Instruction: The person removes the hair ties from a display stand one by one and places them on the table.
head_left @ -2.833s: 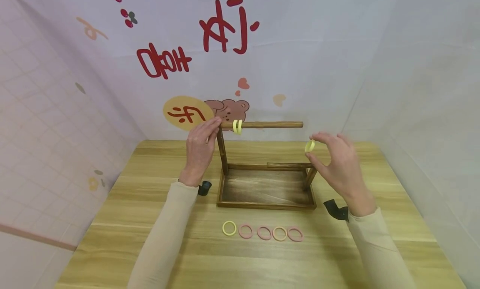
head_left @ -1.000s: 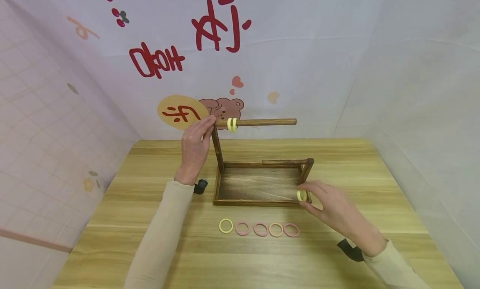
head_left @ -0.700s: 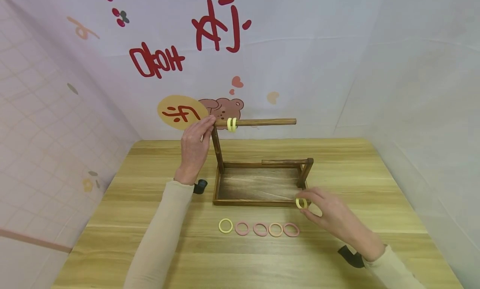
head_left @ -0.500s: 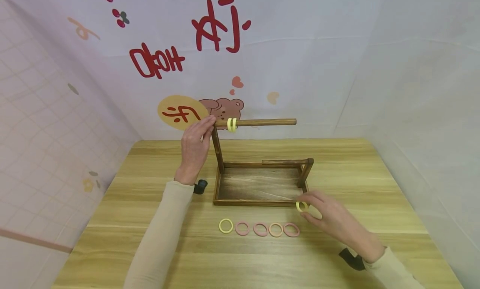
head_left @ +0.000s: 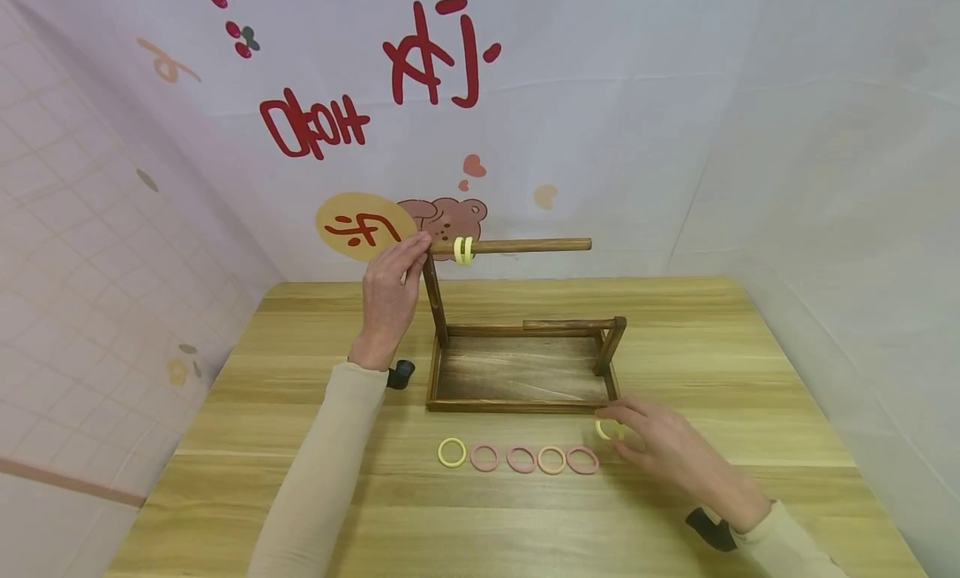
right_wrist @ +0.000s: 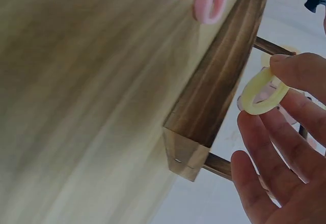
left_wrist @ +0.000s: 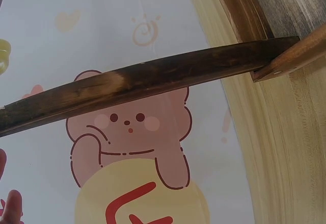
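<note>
The left hand [head_left: 388, 294], fingers extended, touches the top of the brown wooden stand [head_left: 517, 406]; two pale yellow rings [head_left: 459, 251] hang on its upper rod [head_left: 532, 245]. Five yellow, pink and peach rings [head_left: 521, 471] line the wood-grain table [head_left: 480, 520]. The right hand [head_left: 663, 444] pinches another pale yellow ring [right_wrist: 260, 108] off the stand's near right corner.
</note>
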Available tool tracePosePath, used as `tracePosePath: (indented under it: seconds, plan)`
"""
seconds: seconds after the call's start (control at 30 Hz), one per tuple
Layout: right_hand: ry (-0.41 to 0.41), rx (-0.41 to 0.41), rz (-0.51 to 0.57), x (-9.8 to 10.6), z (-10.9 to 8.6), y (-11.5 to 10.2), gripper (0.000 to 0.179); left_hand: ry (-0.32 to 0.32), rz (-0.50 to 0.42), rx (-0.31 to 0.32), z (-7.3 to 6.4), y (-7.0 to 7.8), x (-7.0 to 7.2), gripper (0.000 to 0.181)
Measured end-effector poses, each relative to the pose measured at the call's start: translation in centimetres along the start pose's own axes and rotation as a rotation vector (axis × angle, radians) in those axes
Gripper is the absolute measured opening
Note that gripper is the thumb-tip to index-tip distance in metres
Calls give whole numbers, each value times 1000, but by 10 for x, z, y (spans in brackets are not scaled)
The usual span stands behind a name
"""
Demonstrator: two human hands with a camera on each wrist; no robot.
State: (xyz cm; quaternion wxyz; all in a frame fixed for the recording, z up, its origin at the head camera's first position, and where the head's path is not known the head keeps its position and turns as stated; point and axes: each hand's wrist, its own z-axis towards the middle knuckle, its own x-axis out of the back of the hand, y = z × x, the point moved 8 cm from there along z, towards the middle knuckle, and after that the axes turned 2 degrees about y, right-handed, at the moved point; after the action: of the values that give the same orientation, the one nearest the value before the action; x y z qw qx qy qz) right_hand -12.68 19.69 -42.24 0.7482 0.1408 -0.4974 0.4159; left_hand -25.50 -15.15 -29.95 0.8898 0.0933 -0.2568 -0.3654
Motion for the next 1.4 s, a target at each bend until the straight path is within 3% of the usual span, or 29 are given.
tracePosePath:
  seconds: [0.53,1.4]
  plan:
    - [-136,-21,69,-25,-13,4,40,-2,-1,2,0,0,0,24]
    - [-211,-57,126,-38,-23,9,36,9,-8,-8,0,0,0,24]
